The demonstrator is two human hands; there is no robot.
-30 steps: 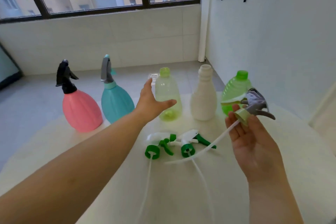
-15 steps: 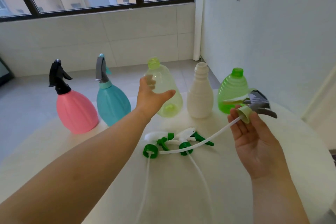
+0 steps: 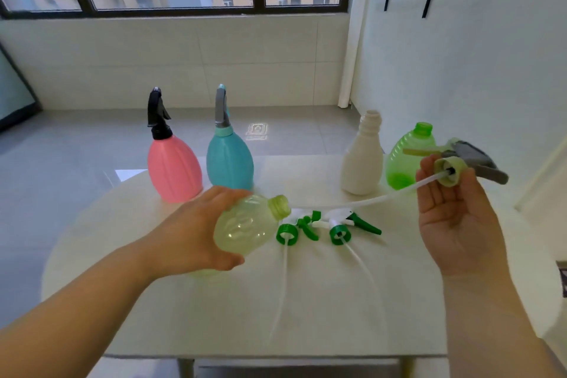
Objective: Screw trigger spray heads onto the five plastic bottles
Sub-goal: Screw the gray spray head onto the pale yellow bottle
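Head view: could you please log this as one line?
left hand: grips pale green bottle, tilted | right hand: holds grey spray head | not yet joined

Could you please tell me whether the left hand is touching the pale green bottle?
Touching: the head view shows the left hand curled round the pale green bottle, holding it tilted.

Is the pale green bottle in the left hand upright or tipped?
Tipped. The pale green bottle lies almost sideways in the left hand, its neck pointing right.
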